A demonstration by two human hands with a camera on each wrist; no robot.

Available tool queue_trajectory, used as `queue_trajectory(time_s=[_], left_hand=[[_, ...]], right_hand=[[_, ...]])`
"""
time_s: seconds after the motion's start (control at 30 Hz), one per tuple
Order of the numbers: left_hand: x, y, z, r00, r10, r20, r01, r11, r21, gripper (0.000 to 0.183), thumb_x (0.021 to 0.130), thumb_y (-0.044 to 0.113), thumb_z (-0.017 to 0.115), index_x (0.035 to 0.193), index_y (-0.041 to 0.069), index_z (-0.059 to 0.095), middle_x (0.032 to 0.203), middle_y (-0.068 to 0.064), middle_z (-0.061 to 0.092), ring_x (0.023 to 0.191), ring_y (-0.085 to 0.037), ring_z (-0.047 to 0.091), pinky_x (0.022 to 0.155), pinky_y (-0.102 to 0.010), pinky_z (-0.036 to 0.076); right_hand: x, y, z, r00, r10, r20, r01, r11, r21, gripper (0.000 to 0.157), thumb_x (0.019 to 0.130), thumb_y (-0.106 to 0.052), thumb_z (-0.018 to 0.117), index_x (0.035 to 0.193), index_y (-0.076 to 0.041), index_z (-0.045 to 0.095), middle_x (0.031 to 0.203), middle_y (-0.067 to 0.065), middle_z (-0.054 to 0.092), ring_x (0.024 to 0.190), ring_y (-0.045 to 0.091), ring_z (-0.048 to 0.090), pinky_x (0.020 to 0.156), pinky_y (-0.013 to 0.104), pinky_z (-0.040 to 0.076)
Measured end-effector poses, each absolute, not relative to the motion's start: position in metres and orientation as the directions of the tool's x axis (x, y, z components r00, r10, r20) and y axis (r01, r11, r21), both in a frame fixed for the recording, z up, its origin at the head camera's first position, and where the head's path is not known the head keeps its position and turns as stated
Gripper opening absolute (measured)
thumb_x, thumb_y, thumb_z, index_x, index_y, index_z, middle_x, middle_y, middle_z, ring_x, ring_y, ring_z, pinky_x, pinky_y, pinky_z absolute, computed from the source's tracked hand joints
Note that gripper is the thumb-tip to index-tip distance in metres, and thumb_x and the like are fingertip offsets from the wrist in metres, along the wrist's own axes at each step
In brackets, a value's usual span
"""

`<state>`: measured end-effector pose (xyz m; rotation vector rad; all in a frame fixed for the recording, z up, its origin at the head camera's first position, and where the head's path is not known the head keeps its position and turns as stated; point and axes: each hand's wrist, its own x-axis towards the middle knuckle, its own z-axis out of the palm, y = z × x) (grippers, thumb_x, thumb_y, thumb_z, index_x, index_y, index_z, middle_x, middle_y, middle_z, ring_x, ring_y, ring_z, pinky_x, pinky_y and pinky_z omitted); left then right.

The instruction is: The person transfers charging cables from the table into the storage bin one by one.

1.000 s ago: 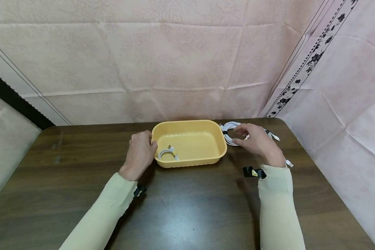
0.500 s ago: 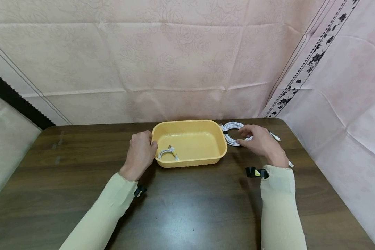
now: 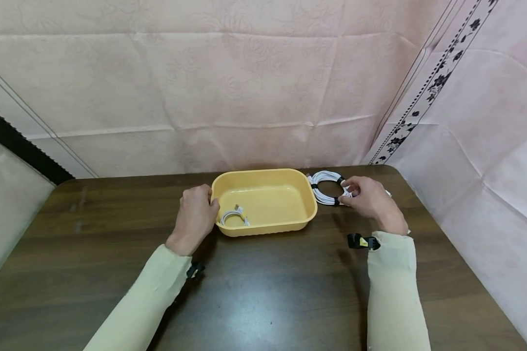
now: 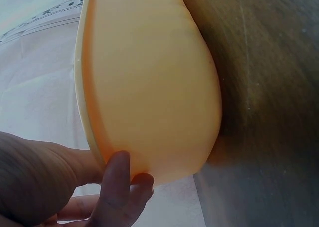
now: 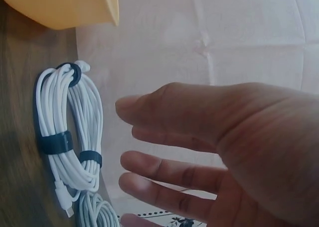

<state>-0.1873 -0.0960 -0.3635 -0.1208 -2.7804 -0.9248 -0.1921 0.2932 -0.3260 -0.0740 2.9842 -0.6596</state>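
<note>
Yellow, seemingly plastic, the tray (image 3: 281, 200) stands toward the back of the table (image 3: 246, 292) in the head view. My left hand (image 3: 193, 217) is at its left end, a small white cable (image 3: 233, 212) lies in its near-left corner, and the big white coil (image 3: 322, 197) rests just beside its right end; my right hand (image 3: 373, 201) hovers at the coil's side away from the tray.

In the left wrist view, my fingers (image 4: 117, 171) pinch the tray's wall, thumb over its rim.

In the right wrist view, my right fingers are loosely extended, grasping nothing; beyond the big coil with its black ties (image 5: 56, 143), farther from the tray, lies a greyer coil (image 5: 97, 210).

I judge this step as steadying the tray while handling coils; picking one up calls for lowering and closing my right fingers.

Compared with half a second ago, my right hand sits farther from the tray, uncovering more coil.
</note>
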Motion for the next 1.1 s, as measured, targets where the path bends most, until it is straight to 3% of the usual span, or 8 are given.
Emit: queue_trajectory(time_s=[0.73, 0.97, 1.1], left_hand=[[-0.187, -0.095, -0.363, -0.974, 0.014, 0.224, 0.144, 0.804, 0.577, 0.012, 0.095, 0.004, 0.060, 0.086, -0.001, 0.066, 0.068, -0.009, 0.057, 0.059, -0.021, 0.056, 0.052, -0.029, 0.044], [-0.187, -0.096, -0.364, -0.976, 0.019, 0.218, 0.145, 0.801, 0.581, 0.011, 0.094, 0.003, 0.059, 0.087, -0.001, 0.067, 0.069, -0.009, 0.059, 0.061, -0.021, 0.057, 0.052, -0.029, 0.045], [-0.187, -0.096, -0.364, -0.973, 0.019, 0.228, 0.151, 0.801, 0.579, 0.011, 0.094, 0.003, 0.060, 0.085, 0.000, 0.066, 0.068, -0.009, 0.058, 0.059, -0.021, 0.057, 0.051, -0.029, 0.044]], right_hand=[[-0.190, 0.320, -0.335, -0.994, -0.040, -0.105, 0.006, 0.914, -0.405, 0.040, 0.094, -0.020, 0.067, 0.128, 0.000, 0.062, 0.125, 0.027, 0.066, 0.114, 0.040, 0.062, 0.096, 0.056, 0.047], [-0.188, 0.324, -0.336, -0.985, 0.009, -0.172, 0.079, 0.913, -0.400, 0.052, 0.095, -0.023, 0.065, 0.140, 0.002, 0.055, 0.137, 0.030, 0.059, 0.123, 0.044, 0.057, 0.100, 0.059, 0.046], [-0.186, 0.328, -0.336, -0.982, 0.043, -0.186, 0.116, 0.910, -0.398, 0.054, 0.093, -0.025, 0.064, 0.140, 0.001, 0.055, 0.136, 0.029, 0.058, 0.119, 0.041, 0.058, 0.094, 0.056, 0.048]])
